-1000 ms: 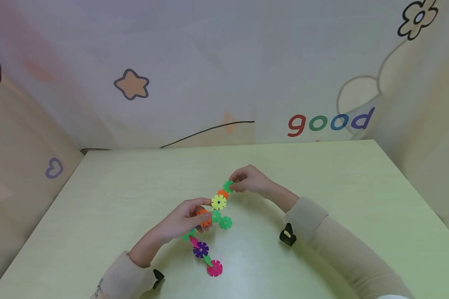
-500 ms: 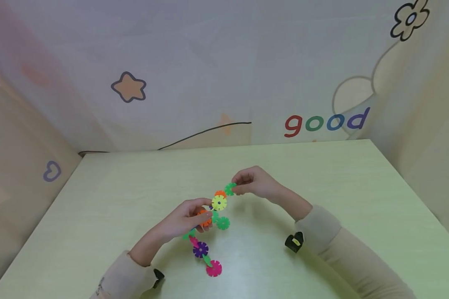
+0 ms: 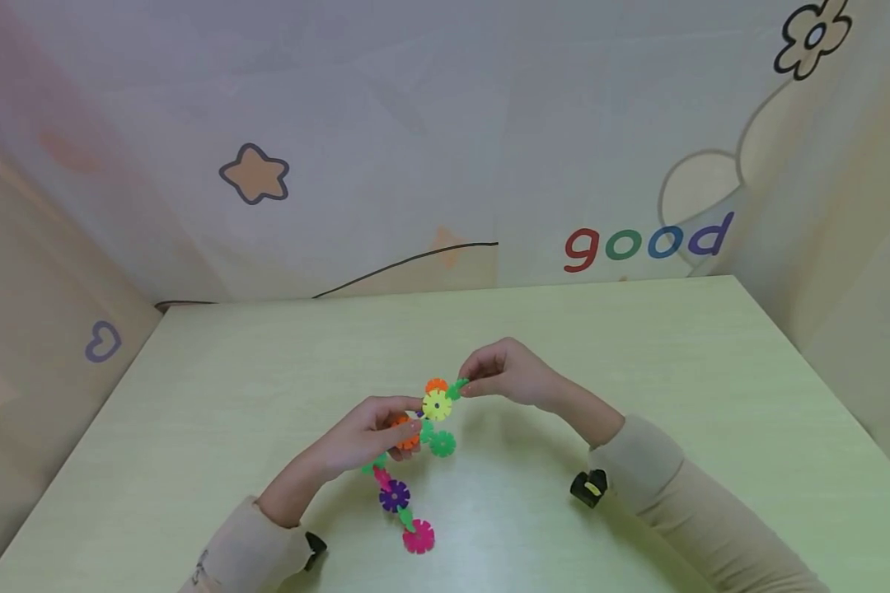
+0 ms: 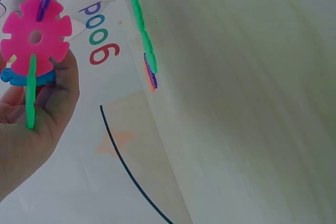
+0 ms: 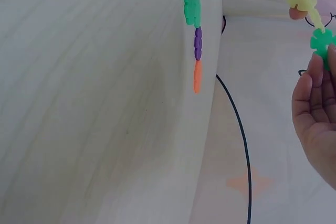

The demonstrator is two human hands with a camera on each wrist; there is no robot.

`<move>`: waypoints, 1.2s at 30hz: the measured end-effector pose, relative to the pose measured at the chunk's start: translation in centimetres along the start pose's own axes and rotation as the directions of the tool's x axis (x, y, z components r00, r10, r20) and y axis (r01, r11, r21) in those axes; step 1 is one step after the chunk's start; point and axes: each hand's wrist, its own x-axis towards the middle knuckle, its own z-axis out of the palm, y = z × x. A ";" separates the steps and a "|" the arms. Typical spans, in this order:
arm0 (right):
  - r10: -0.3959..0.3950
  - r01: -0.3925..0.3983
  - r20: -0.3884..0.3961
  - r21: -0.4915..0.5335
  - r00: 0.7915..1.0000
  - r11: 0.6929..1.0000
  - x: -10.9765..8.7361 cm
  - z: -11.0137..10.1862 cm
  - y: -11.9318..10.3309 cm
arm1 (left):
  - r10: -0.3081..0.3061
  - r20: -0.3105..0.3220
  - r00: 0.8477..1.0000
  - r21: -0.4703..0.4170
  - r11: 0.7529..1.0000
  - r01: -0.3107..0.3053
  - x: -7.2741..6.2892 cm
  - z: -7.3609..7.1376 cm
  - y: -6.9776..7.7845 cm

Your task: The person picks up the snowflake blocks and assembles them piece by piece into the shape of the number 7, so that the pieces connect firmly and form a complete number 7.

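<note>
My left hand (image 3: 359,436) holds a chain of notched plastic snowflake discs by an orange disc (image 3: 403,441), thumb in front. Below the hand the chain hangs down through a purple disc (image 3: 395,497) to a pink disc (image 3: 419,536). A green disc (image 3: 442,444) branches off to the right. Above the fingers sit a yellow disc (image 3: 437,404) and another orange disc (image 3: 437,385). My right hand (image 3: 515,375) pinches a separate-coloured green disc (image 3: 457,389) at the yellow disc's right side. In the right wrist view this green disc (image 5: 321,41) meets a yellow piece (image 5: 316,18); whether slotted, I cannot tell.
The pale table (image 3: 267,354) extends around both hands. Behind it hangs a printed cloth (image 3: 386,165) with a star and the word "good". Black devices sit at the left wrist (image 3: 315,550) and right wrist (image 3: 588,488).
The right hand has moved slightly right and nearer, taking its green disc from beside the upper orange disc to the yellow disc's right edge. That green disc has turned more edge-on. The left hand stays almost still.
</note>
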 end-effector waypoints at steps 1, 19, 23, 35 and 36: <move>-0.006 0.006 0.000 -0.003 1.000 1.000 0.0 0.1 0.0 | 0.004 -0.002 1.000 0.009 1.000 -0.004 0.0 0.0 -0.1; -0.200 0.198 -0.044 -0.039 0.979 0.979 -0.7 1.4 0.5 | 0.079 -0.070 0.994 0.321 0.946 -0.052 0.6 0.8 0.3; -0.220 0.216 -0.061 -0.062 0.974 0.974 -0.7 1.5 0.6 | 0.058 -0.064 0.996 0.288 0.957 -0.037 0.7 0.8 0.2; -0.268 0.262 -0.055 -0.087 0.962 0.961 -0.8 1.8 0.9 | 0.043 -0.042 0.998 0.289 0.957 -0.029 0.8 0.8 0.5; -0.272 0.265 -0.059 -0.098 0.961 0.959 -0.8 1.8 0.9 | 0.044 -0.042 0.998 0.290 0.956 -0.030 0.8 0.8 0.5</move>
